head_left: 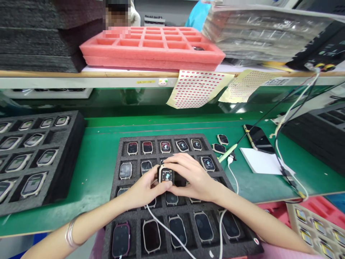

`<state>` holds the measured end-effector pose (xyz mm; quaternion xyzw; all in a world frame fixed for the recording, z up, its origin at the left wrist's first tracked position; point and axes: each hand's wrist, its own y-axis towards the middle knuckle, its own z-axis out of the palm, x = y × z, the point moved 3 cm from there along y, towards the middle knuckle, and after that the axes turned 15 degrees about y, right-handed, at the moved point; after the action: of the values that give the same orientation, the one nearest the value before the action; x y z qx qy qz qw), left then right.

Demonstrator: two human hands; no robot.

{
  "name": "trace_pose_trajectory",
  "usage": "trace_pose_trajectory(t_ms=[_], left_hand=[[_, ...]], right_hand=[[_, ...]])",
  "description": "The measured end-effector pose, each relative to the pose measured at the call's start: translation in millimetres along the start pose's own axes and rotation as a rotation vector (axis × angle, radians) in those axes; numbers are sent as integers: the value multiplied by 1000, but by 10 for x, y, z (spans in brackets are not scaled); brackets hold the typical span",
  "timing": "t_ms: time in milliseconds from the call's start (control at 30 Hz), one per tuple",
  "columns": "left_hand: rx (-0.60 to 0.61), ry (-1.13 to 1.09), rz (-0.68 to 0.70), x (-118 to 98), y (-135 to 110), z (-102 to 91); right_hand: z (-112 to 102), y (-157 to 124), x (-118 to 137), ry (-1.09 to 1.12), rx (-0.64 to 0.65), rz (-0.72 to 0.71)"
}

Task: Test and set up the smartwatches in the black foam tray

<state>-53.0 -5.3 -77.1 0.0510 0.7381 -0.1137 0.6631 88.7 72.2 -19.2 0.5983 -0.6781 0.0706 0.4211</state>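
Note:
A smartwatch point(166, 175) without a strap is held above a dark foam tray point(137, 212), its lit screen showing a watch face. My left hand point(145, 187) grips it from the left, thumb along the lower edge of the screen. From the right, my right hand point(192, 176) closes on its upper and right edges with bent fingers. Below, the tray's compartments hold several more watch bodies, among them a purple-framed watch point(121, 240) at the near left corner. Some at the back have lit screens. A white cable point(171, 232) passes under my left wrist; my hands hide the tray's middle.
Another foam tray of watches point(77, 144) stands at left. Two loose watches point(219, 148), a light-green tool point(227, 154), a phone point(258, 138) and a white pad point(262, 162) lie right. Pink foam trays point(151, 57) sit on the shelf; a person is partly visible behind it.

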Motion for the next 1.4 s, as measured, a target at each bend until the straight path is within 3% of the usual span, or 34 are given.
trace_pose_trajectory(t_ms=[133, 333, 433, 733, 933, 1067, 1167, 1267, 1400], left_hand=[[46, -23, -5, -1, 3, 11], [-16, -52, -38, -10, 27, 16], [-5, -50, -14, -14, 27, 28], [-75, -62, -79, -17, 7, -47], [-199, -105, -70, -47, 34, -109], [-274, -121, -99, 7, 68, -152], [-212, -113, -81, 37, 80, -144], [-126, -100, -49, 43, 70, -111], [-106, -101, -54, 44, 49, -93]], right_hand=[[-331, -97, -143, -32, -28, 109], [-524, -438, -404, -176, 152, 265], [-451, -382, -333, -206, 203, 228], [15, 234, -292, -339, 431, 132], [-13, 229, -370, -242, 364, 164], [-129, 234, -333, -76, 155, 202], [-215, 292, -206, 20, 11, 154], [-157, 351, -91, 21, 75, 123], [7, 367, -50, -50, 179, 68]])
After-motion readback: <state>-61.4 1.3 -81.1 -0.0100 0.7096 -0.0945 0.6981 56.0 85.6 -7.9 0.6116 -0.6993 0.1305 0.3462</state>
